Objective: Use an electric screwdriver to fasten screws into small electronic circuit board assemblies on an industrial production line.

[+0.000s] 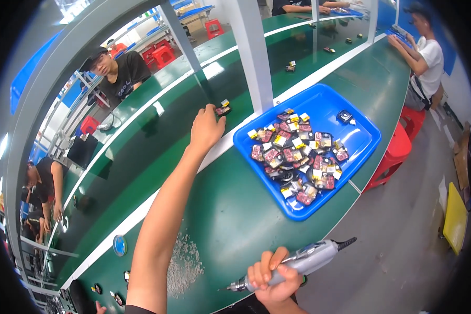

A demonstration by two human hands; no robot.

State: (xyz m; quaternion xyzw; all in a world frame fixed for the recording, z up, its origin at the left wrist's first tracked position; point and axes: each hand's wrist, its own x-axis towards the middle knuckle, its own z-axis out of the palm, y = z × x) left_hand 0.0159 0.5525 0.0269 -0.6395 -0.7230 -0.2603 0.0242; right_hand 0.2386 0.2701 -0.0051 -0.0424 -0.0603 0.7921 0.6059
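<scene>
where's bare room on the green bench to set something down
Bench between the blue tray and the pile of tiny pieces, and past the tray's far edge. Crowded: the tray's left and middle, heaped with small modules.

The tray (319, 98) is bright blue, streaked with white glare. The parts (293, 149) heaped in it are black and dusky red, patched with yellow and white. The table (220, 225) is green, edged by a white strip (324, 73); the belt (141, 157) beyond is darker green. The screwdriver (309, 260) is pale grey with a silver tip (239, 285) and black cord (346, 243). The screws (186, 264) look silvery white, the dish (120, 245) blue. Stools (393, 157) are red, the floor (382, 240) grey, the board (456, 217) yellow. One person's shirt (430, 58) is white.
</scene>
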